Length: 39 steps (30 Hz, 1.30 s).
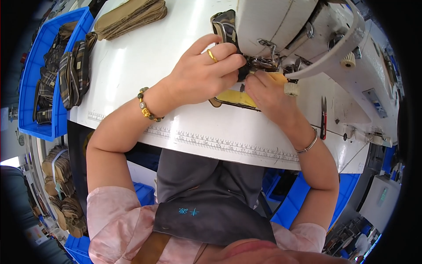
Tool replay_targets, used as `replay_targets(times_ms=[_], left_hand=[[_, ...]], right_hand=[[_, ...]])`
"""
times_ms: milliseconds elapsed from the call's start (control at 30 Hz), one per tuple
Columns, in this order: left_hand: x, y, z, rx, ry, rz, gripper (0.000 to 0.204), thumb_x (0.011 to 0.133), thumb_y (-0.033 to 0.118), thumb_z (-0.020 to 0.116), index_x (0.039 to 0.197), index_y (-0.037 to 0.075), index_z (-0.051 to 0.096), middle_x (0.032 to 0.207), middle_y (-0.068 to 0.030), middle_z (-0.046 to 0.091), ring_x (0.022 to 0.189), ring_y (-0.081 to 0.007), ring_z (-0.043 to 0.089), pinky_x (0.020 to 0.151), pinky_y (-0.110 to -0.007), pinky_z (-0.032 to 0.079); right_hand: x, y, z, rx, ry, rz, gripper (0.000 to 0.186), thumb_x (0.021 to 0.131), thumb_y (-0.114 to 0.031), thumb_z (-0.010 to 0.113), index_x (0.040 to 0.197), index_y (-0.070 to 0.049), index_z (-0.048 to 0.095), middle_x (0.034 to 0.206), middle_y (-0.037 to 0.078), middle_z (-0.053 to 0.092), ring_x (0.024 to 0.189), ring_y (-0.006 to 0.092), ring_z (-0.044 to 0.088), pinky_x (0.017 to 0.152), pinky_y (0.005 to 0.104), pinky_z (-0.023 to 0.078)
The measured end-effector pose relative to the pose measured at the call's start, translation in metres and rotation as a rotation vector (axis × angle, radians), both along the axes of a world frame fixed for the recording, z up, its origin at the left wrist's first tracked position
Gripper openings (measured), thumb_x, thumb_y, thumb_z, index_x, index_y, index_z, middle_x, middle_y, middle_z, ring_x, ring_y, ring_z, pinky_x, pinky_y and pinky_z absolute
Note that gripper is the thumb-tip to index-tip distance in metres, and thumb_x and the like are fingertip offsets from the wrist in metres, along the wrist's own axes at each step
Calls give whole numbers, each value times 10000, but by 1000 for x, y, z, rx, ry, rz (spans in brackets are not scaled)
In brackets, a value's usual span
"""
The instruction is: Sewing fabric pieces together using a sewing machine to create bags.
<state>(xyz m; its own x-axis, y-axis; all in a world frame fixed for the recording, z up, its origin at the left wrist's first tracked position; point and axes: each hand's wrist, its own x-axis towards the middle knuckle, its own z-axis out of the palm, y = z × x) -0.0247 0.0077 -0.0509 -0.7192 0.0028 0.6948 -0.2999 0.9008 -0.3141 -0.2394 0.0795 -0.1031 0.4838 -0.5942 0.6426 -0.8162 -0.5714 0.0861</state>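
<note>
Under the head of a white sewing machine [277, 26] lies a dark plaid cloth piece [227, 24], shaped like a shoe upper. A yellow inner face [237, 97] shows along its near side. My left hand [209, 66] is closed on the plaid piece from the left, with a gold ring on one finger. From the right, my right hand [269, 92] pinches the work's edge close to the presser foot. Its fingertips nearly meet those of my left hand. The needle area is partly hidden behind the fingers and the machine's metal parts.
Red-handled thread snips [324, 119] lie right of my right hand. A stack of tan sole-shaped pieces [129, 18] rests at the back left. More plaid pieces [74, 72] fill and overhang a blue crate [59, 119]. A printed ruler [211, 143] runs along the table's front edge.
</note>
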Motion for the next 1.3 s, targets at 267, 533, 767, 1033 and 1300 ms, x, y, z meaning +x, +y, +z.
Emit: replay_targets(times_ms=[267,533,767,1033,1300], left_hand=[[8,-10,2,370,-232,-26,168,742,233,819,812,123,712,884,20,650,878,-199,635,835,-362,521],[3,-14,-8,545,-86,34,187,821,286,772,981,189,757,974,63,668,958,-178,599,927,-386,391],[-1,-10,-3,640,-127,66,194,805,247,791,985,174,789,951,56,688,1008,-188,588,972,-417,358],[-2,-12,-6,637,-179,57,225,792,244,799,1003,165,789,982,43,682,1024,-208,574,1001,-428,352],[-3,-21,-16,710,-119,-13,199,772,244,819,953,165,799,981,49,681,1052,-203,582,1020,-441,358]], right_hand=[[-2,4,-5,-15,134,-74,219,710,-57,657,764,-170,478,733,-46,430,566,100,486,469,250,372],[2,4,-2,-27,76,-48,191,730,-116,664,787,-177,492,746,-60,456,560,111,485,475,257,357],[5,13,17,44,57,-46,151,735,-94,668,756,-129,522,701,-31,495,565,140,548,477,294,432],[8,35,36,173,88,-35,215,755,-103,667,956,-41,708,725,14,617,568,175,605,488,308,455],[8,37,32,244,116,-61,320,804,-141,704,1120,-106,742,779,-31,610,575,116,601,457,277,472]])
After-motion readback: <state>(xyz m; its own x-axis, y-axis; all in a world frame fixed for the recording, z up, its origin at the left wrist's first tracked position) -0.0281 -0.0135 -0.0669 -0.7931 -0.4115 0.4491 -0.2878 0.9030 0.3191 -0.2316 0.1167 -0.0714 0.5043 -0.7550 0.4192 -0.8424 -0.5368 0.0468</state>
